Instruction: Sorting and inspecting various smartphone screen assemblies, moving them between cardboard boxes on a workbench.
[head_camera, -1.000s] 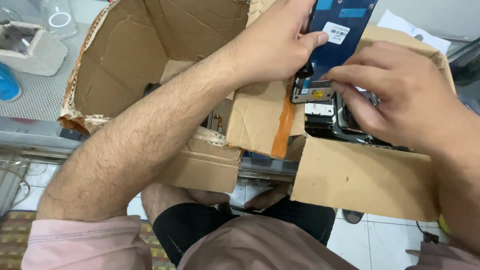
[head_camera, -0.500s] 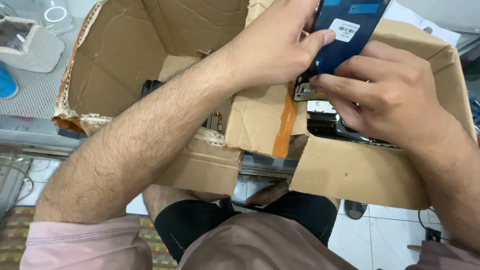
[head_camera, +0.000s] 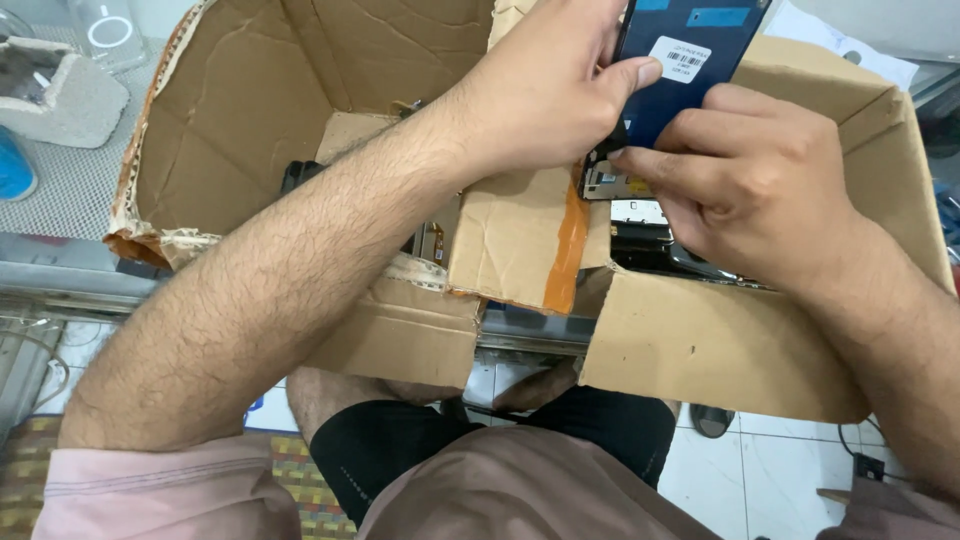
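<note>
Nearest the camera, the person's lap shows at the bottom edge, with dark shorts and pink sleeves above a white tiled floor. Just beyond the knees stands an open cardboard box, its front wall torn and a flap with an orange tape strip folded inward. Both forearms reach over this front wall into the box. On the right side, the right hand is closed on the lower end of a dark blue phone panel, the fingertips pinching at a small metal part at the panel's bottom edge. Beside it, the left hand grasps the same panel from the left, with the thumb pressed on the back next to a white sticker. The panel is held tilted over the right half of the box, its top cut off by the frame. Under the hands, more dark phone parts lie inside the box, and another dark piece rests near the left wall. Farther left, beyond the box, a grey mesh surface carries a grey block, a blue object and a clear case.
</note>
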